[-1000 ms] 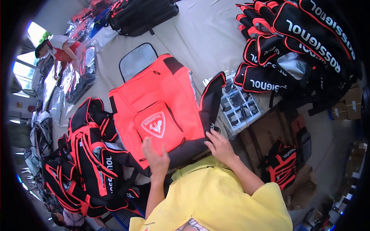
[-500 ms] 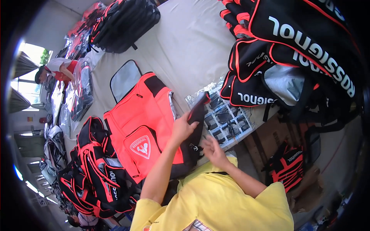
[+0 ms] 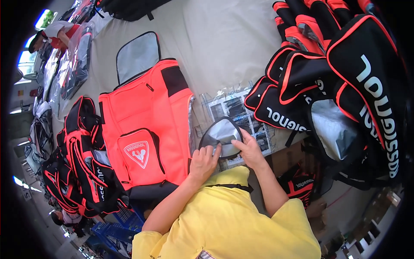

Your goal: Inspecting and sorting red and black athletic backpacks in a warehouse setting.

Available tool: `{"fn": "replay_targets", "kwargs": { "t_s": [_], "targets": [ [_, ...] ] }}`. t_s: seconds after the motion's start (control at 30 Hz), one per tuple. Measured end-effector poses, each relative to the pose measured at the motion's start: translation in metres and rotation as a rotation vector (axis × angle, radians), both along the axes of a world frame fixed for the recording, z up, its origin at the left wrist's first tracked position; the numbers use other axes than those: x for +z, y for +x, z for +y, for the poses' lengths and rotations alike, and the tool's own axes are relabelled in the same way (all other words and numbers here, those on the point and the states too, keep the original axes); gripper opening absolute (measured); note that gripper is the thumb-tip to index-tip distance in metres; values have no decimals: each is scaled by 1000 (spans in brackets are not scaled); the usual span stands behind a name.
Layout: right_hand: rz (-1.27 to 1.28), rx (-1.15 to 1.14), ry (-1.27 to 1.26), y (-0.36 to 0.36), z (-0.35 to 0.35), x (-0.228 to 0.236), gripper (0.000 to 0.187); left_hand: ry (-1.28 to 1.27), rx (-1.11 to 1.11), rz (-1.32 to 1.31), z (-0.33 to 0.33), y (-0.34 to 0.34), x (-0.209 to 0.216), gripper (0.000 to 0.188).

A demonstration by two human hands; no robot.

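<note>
A bright coral-red backpack (image 3: 129, 103) with black panels lies on the table, its grey-lined flap (image 3: 139, 56) folded out at the far end. Just right of it, close to my body, a rounded silver-lined flap (image 3: 222, 129) with a black edge is between my hands. My right hand (image 3: 252, 151) pinches its right side, thumb on the silver face and fingers behind. On its lower left edge, the curled fingers of my left hand (image 3: 203, 165) press, one fingertip on the lining. Whether this flap joins the backpack is hidden.
Black bags with red piping (image 3: 297, 95) are heaped at the right. A clear plastic sheet with dark squares (image 3: 237, 105) lies under them. More red-and-black bags (image 3: 82, 159) stand at the left. A person (image 3: 60, 32) bends over plastic-wrapped bags at the far left.
The black piece at my left hand now shows its silver lining toward me. My right hand, previously apart, has taken hold of its right side. The view has shifted.
</note>
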State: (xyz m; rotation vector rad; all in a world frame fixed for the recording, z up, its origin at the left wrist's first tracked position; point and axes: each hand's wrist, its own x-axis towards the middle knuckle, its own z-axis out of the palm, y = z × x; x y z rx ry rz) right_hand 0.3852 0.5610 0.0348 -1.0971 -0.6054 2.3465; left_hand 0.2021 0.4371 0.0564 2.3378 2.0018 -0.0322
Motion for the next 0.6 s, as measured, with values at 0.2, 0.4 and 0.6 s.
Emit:
{"fn": "replay_targets", "kwargs": {
  "t_s": [0.2, 0.4, 0.6],
  "targets": [
    [27, -33, -103, 5, 2, -9, 60, -8, 53, -45, -1, 2, -8, 48],
    [-40, 7, -96, 5, 12, -5, 40, -5, 88, -99, 3, -3, 3, 51],
    [-55, -53, -174, 3, 40, -7, 9, 54, 133, -169, -20, -11, 27, 55]
  ]
}}
